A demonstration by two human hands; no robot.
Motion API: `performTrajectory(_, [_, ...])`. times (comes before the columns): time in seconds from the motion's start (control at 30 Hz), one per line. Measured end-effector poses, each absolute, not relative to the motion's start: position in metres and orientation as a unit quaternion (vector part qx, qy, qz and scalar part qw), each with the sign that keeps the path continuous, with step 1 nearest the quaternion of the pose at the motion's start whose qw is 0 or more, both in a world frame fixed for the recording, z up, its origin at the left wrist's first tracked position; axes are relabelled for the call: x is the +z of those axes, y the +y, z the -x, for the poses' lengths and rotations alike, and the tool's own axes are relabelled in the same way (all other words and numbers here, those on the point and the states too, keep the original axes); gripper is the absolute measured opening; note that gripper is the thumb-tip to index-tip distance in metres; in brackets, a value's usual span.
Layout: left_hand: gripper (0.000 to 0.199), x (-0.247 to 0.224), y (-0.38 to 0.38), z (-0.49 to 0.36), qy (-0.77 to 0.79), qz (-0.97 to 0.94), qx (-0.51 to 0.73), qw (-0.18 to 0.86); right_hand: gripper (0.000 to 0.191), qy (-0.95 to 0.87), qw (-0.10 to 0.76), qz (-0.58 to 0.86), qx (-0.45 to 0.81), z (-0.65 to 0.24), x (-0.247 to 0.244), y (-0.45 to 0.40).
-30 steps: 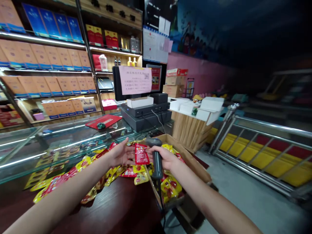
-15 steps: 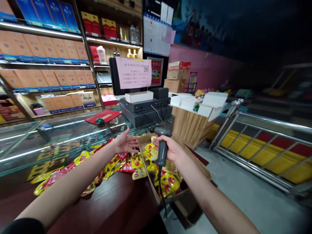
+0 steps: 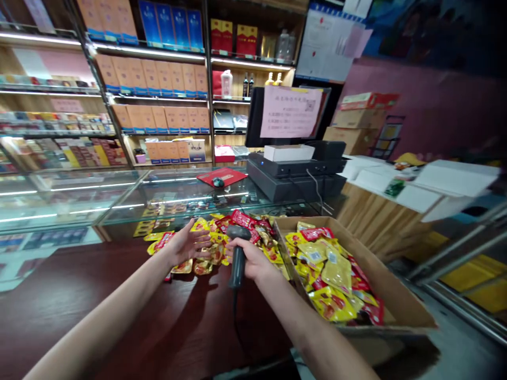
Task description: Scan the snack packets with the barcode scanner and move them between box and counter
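The shelves (image 3: pixel 158 100), filled with rows of cartons and bottles, rise beyond and to the left of the box. Nearer, the glass case (image 3: pixel 130 203) runs behind the box and off to its left. The dark table (image 3: pixel 79 295) spreads out left of the box (image 3: pixel 392 274), which is open and holds a heap of red and yellow packets (image 3: pixel 336 269). Behind the box, set back and a little left, the till (image 3: pixel 293 179) sits under the monitor (image 3: pixel 255 119). A loose pile (image 3: pixel 216 248) of similar packets lies on the table just left of the box. Farther back and left of the box is the red mat (image 3: pixel 237 175). Left of the box, the left hand (image 3: pixel 188 245) is empty by the pile, fingers spread; the right hand (image 3: pixel 249 258), nearer the box, is closed round the upright scanner (image 3: pixel 237 264). The mouse (image 3: pixel 217 182) rests on the mat.
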State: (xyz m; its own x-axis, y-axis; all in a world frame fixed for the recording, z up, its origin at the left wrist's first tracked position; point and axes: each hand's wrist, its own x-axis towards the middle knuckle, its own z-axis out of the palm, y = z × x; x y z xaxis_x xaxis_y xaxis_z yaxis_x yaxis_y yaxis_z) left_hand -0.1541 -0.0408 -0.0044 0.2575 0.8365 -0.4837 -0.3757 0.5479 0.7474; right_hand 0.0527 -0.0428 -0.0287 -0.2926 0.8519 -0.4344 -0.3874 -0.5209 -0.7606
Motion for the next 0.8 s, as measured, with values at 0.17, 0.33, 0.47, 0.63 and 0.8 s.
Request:
performTrajectory(0.17, [0.049, -0.039, -0.063, 0.167, 0.523, -0.278, 0.473, 0.652, 0.009, -0.217, 0.403, 0.451, 0.766, -0.03, -0.054, -0.036])
performTrajectory(0.33, [0.036, -0.076, -0.074, 0.15, 0.57, -0.407, 0.503, 0.506, 0.008, -0.187, 0.4, 0.46, 0.77, -0.023, -0.074, -0.033])
performTrajectory(0.47, [0.047, -0.091, -0.083, 0.131, 0.569, -0.55, 0.5, 0.352, 0.012, -0.165, 0.404, 0.438, 0.786, -0.033, -0.076, -0.041])
performTrajectory(0.63, [0.045, -0.093, -0.083, 0.109, 0.574, -0.593, 0.477, 0.303, 0.021, -0.157, 0.412, 0.352, 0.826, -0.054, -0.067, -0.052])
performTrajectory(0.8, [0.03, -0.094, -0.066, 0.101, 0.575, -0.526, 0.463, 0.423, 0.026, -0.283, 0.487, 0.367, 0.74, -0.071, -0.065, -0.052])
